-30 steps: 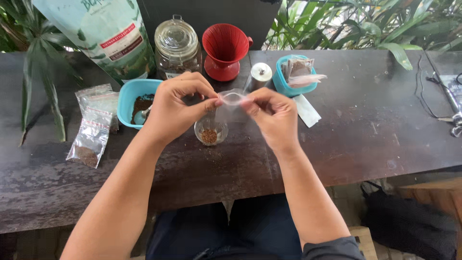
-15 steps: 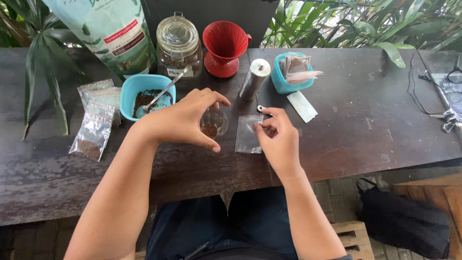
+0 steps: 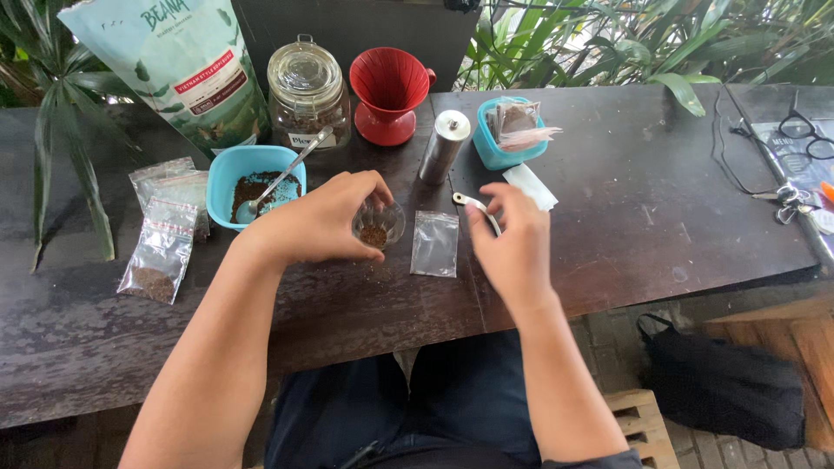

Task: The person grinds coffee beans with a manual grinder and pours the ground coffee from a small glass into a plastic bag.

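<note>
My left hand [image 3: 314, 224] curls around a small clear glass [image 3: 379, 225] with brown grounds in its bottom, standing on the dark wooden table [image 3: 643, 217]. Just right of the glass, an empty clear zip bag [image 3: 434, 243] lies flat on the table, with no hand on it. My right hand [image 3: 514, 245] hovers to the right of the bag, fingers loosely apart and holding nothing. A thin metal crank handle [image 3: 474, 205] lies under its fingertips. I cannot tell whether they touch it.
Behind the glass are a blue bowl of grounds [image 3: 234, 169] with a spoon [image 3: 287, 174], a lidded glass jar [image 3: 308, 87], a red dripper [image 3: 391, 87], a metal cylinder [image 3: 443, 146] and a teal cup of packets [image 3: 512, 130]. Filled zip bags [image 3: 161, 252] lie left, spectacles and cables [image 3: 804, 139] far right.
The empty bag, held up in both hands a second ago, now lies on the table. My right hand let go of it and shifted right. My left hand took hold of the glass.
</note>
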